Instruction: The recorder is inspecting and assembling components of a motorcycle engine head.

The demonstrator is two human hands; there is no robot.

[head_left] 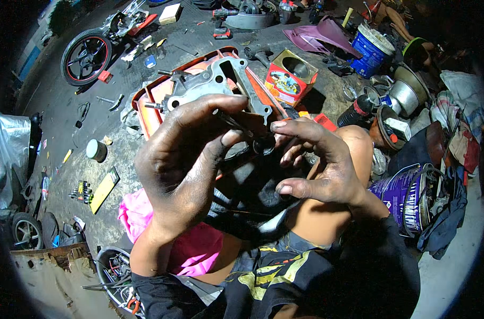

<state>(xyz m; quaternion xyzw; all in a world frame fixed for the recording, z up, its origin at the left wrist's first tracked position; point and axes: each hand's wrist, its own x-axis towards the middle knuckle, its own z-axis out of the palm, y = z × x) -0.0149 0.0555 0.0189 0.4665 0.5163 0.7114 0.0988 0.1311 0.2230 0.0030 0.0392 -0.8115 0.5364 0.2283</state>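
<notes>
My left hand (186, 154) is raised in front of me, pinching a thin metal rod (234, 124) between thumb and fingers. The rod slants down toward my right hand; a small dark part near its lower end is too shadowed to name. My right hand (324, 165) is beside it, fingers bent and thumb apart, with nothing visible between them. Behind my hands, a grey metal engine casing (199, 84) with bolt holes and studs rests over an orange-red tray (146, 101). My fingers hide its lower part.
Right of the tray stands a red square tin (290, 80) with a round opening. A purple bucket (399, 199) and blue bucket (370, 53) are at the right. On the left lie a hammer (110, 101), a small can (96, 150), a yellow strip (104, 190) and a parts basin (106, 266).
</notes>
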